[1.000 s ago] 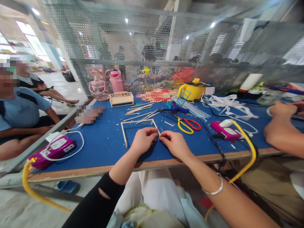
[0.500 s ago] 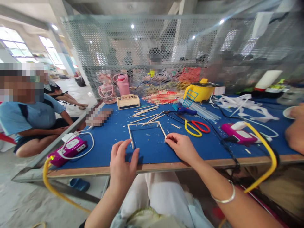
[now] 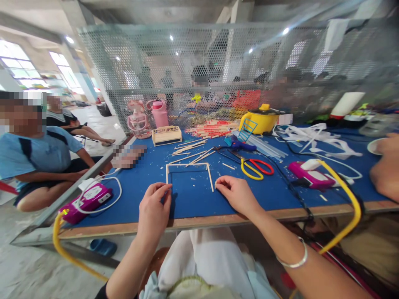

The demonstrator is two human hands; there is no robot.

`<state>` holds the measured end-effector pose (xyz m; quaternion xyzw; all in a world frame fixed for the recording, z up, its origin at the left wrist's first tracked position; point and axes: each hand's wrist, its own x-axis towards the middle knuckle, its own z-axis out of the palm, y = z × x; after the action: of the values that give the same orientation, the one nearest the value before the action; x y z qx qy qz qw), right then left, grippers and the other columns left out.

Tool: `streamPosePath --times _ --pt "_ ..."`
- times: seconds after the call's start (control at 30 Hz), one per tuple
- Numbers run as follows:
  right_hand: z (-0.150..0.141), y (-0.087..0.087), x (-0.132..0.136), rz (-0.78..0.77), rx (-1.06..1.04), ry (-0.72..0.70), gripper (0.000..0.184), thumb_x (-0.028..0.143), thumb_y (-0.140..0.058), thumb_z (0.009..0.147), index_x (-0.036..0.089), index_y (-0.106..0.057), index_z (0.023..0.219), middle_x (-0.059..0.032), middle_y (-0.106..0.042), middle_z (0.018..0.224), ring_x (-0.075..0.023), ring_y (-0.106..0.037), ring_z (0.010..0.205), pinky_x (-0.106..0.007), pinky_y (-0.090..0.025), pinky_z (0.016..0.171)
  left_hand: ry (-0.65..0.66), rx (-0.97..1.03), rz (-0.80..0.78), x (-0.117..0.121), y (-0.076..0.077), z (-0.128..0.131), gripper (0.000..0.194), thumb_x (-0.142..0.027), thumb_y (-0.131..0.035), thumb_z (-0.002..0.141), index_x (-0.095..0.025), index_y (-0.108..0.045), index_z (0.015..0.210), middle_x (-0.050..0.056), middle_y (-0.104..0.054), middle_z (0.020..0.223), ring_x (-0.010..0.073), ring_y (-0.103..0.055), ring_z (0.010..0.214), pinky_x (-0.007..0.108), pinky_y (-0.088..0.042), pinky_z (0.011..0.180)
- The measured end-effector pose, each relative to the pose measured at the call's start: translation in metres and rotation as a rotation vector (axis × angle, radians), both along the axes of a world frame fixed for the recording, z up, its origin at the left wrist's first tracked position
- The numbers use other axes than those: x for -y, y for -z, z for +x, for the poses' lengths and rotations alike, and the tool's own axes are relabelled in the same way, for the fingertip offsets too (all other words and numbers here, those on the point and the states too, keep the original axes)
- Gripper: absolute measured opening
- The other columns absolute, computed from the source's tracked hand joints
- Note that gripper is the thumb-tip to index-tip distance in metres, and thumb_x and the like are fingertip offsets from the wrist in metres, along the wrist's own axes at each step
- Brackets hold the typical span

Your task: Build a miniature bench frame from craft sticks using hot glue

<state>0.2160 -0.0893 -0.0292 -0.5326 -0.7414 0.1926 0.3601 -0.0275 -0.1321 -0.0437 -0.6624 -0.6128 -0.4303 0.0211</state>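
Note:
A three-sided frame of thin wooden sticks [image 3: 187, 164] stands on the blue tabletop [image 3: 193, 207], its two side sticks pointing toward me. My left hand [image 3: 156, 205] is closed, thumb and forefinger pinched at the near end of the left side stick, which the fingers hide. My right hand [image 3: 237, 194] is also pinched closed, just right of the right side stick's near end and apart from it. A tiny pale bit shows at its fingertips, too small to name. Beyond the frame lie several loose wooden sticks [image 3: 190, 146].
Scissors [image 3: 257, 168] and a blue glue gun [image 3: 240, 144] lie right of the frame. Farther back are red-tipped sticks [image 3: 213, 128], a small wooden model [image 3: 166, 136] and a yellow pot [image 3: 262, 120]. Purple power strips [image 3: 89, 201] with cords sit at both sides. A person [image 3: 40, 153] sits at left.
My right fingers have let go of the right side stick and moved slightly away. My left fingers, spread before, have pinched together at the left side stick.

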Motion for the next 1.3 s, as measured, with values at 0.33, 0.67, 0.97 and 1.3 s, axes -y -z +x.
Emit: streamPosePath --times 0.33,0.67,0.97,1.3 --pt "0.001 0.004 -0.003 -0.06 -0.217 0.074 0.014 0.031 -0.056 0.077 0.018 -0.063 0.077 -0.001 -0.065 0.068 -0.0148 -0.06 0.062 -0.025 -0.045 0.06 0.313 -0.084 -0.185 0.003 -0.023 0.051 0.024 -0.023 -0.047 0.086 -0.021 -0.062 0.104 0.007 -0.064 0.101 0.0188 -0.061 0.088 0.03 -0.048 0.079" --pt "0.002 0.006 -0.006 -0.149 -0.479 0.061 0.014 0.032 -0.056 0.077 0.018 -0.055 0.079 0.0002 -0.062 0.067 -0.0119 -0.06 0.056 -0.023 -0.046 0.055 0.217 0.152 -0.534 -0.054 -0.027 0.104 0.048 -0.023 -0.065 0.069 -0.017 -0.049 0.114 0.009 -0.068 0.083 0.0229 -0.064 0.081 0.031 -0.047 0.071" --pt "0.001 0.006 0.005 -0.108 -0.275 -0.127 0.011 0.028 -0.057 0.078 0.018 -0.061 0.079 -0.0003 -0.066 0.069 -0.0126 -0.059 0.062 -0.022 -0.045 0.058 0.522 1.1 -0.807 -0.064 -0.028 0.088 0.037 -0.013 -0.066 0.073 -0.013 -0.046 0.104 -0.002 -0.059 0.059 0.0076 -0.056 0.052 0.019 -0.048 0.053" --pt "-0.003 0.001 0.003 -0.084 -0.178 -0.145 0.012 0.026 -0.056 0.079 0.018 -0.065 0.079 -0.0016 -0.07 0.074 -0.0142 -0.063 0.067 -0.024 -0.046 0.063 0.627 1.121 -0.748 -0.057 -0.021 0.086 0.018 -0.016 -0.063 0.075 -0.012 -0.067 0.091 0.0 -0.064 0.072 0.0048 -0.057 0.059 0.019 -0.047 0.063"
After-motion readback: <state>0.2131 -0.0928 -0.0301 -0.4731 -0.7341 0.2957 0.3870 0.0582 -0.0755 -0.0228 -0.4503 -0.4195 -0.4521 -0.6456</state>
